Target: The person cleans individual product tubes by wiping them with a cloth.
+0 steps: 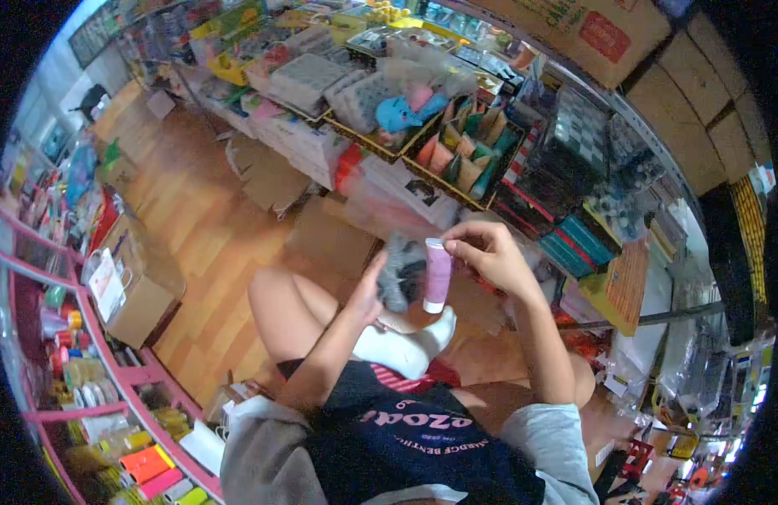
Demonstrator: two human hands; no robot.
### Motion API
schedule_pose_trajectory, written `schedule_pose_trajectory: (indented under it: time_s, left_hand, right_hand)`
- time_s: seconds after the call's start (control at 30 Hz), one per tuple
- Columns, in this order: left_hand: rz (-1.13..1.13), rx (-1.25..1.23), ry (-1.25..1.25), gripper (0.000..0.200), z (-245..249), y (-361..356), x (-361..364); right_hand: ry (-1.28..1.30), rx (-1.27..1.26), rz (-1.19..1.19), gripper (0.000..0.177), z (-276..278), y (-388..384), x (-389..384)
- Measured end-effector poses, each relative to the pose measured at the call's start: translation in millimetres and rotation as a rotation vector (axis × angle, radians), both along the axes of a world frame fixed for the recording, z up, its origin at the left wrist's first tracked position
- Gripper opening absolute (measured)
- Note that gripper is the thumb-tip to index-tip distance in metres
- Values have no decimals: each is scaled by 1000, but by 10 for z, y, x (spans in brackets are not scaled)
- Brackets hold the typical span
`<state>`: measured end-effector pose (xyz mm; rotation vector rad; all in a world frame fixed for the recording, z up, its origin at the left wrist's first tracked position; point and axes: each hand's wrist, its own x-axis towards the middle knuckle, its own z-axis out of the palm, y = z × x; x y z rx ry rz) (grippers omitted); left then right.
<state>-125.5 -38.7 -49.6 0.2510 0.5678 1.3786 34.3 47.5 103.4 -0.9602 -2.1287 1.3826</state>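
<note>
My right hand pinches a small light-purple squeeze tube by its upper end. The tube hangs upright with its white cap at the bottom. To the left of it, my left hand is closed on a grey cloth, which is smeared by motion and partly behind the fingers. Cloth and tube are close together but apart. Below both hands is a white sock on my foot, between my bent legs.
Ahead stand a basket of coloured packets, a blue plush toy and stacked goods. An open cardboard box sits on the wooden floor. Pink shelving with rolls is at left, and large cartons at upper right.
</note>
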Motion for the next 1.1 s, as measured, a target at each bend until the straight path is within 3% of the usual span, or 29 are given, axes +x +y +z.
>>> schedule_pose_trajectory:
  time_s: [0.07, 0.1, 0.17, 0.23, 0.27, 0.3, 0.37, 0.43, 0.5, 0.57, 0.63, 0.7, 0.77, 0.83, 0.93, 1.0, 1.03, 1.1]
  left_hand:
    - [45, 122, 256, 52, 378, -140, 165]
    - [-36, 156, 262, 56, 418, -168, 181]
    - [-114, 365, 637, 62, 606, -197, 144]
    - [-257, 366, 701, 66, 835, -219, 58]
    - [-127, 447, 846, 59, 939, -240, 56]
    - [-170, 516, 767, 58, 1018, -214, 32]
    - [-263, 409, 1066, 60, 1514, -314, -44]
    - [-224, 547, 1303, 57, 1727, -211, -142]
    - [-257, 579, 1412, 67, 2047, -115, -278]
    - [-212, 589, 1649, 72, 2601, -207, -309]
    - [-105, 541, 1644, 77, 2811, -169, -335]
    - [-63, 644, 1720, 83, 2851, -12, -392]
    - [-128, 690, 1514, 83, 2730, 166, -400]
    - [-120, 636, 1516, 80, 2768, 94, -311]
    - [-297, 699, 1198, 65, 2672, 221, -267]
    - [-349, 717, 1064, 55, 2662, 278, -235]
    - [-397, 686, 1003, 55, 2655, 279, -227]
    - [-323, 806, 1081, 51, 2528, 426, -203]
  right_hand:
    - [2, 26, -4, 15, -137, -144, 27]
    - [23, -17, -70, 15, -190, -210, 37]
    - [89, 5, -157, 13, -267, -322, 65]
    - [208, -195, -216, 12, -123, -468, 100]
    - [335, -302, -263, 13, -114, -523, 118]
    - [378, -280, -240, 15, -76, -543, 153]
    - [538, -400, -283, 20, 72, -673, 166]
    - [626, -332, -180, 28, 123, -708, 211]
    - [603, -288, -151, 30, 211, -767, 252]
    - [579, -272, -162, 30, 227, -777, 322]
    - [501, -292, -154, 32, 196, -766, 411]
    - [472, -278, -181, 33, 196, -770, 431]
    - [539, -305, -162, 33, 235, -755, 387]
    - [550, -226, -198, 36, 291, -737, 299]
    - [685, -162, -241, 40, 387, -794, 202]
    - [759, 91, -322, 43, 483, -791, 138]
    - [761, 100, -336, 43, 500, -731, 105]
    - [685, 360, -301, 45, 535, -579, 56]
